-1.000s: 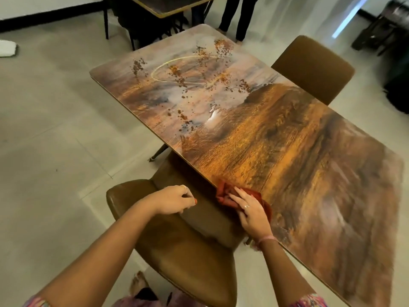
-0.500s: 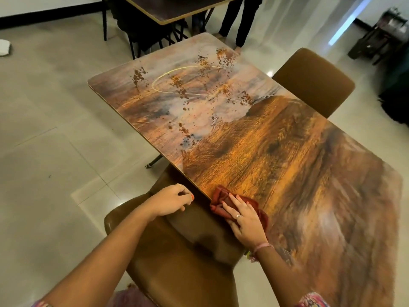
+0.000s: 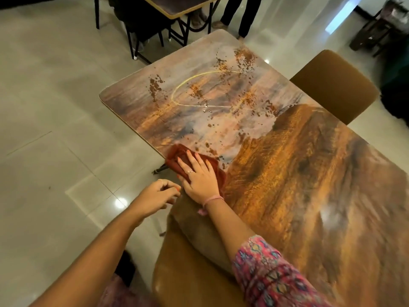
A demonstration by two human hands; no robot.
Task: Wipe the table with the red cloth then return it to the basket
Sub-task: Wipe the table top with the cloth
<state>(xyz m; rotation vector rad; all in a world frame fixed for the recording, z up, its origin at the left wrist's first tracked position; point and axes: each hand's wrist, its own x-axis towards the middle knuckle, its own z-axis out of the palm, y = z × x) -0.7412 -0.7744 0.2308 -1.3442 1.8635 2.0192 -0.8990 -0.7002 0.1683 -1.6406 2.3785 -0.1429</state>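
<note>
The red cloth (image 3: 177,155) lies bunched on the near left edge of the long table (image 3: 298,173), whose top carries a printed brown and orange picture. My right hand (image 3: 198,175) presses flat on the cloth, fingers spread over it. My left hand (image 3: 158,194) hovers just off the table edge beside the right hand, fingers loosely curled and holding nothing. No basket is in view.
A brown padded chair (image 3: 194,262) stands tucked against the table right below my arms. Another brown chair (image 3: 332,87) sits at the far side. A second table (image 3: 177,5) with black legs and a person's legs (image 3: 241,16) are beyond the table's far end.
My right hand has slid the cloth along the near table edge toward the far left end. My left hand followed beside it, off the chair back.
</note>
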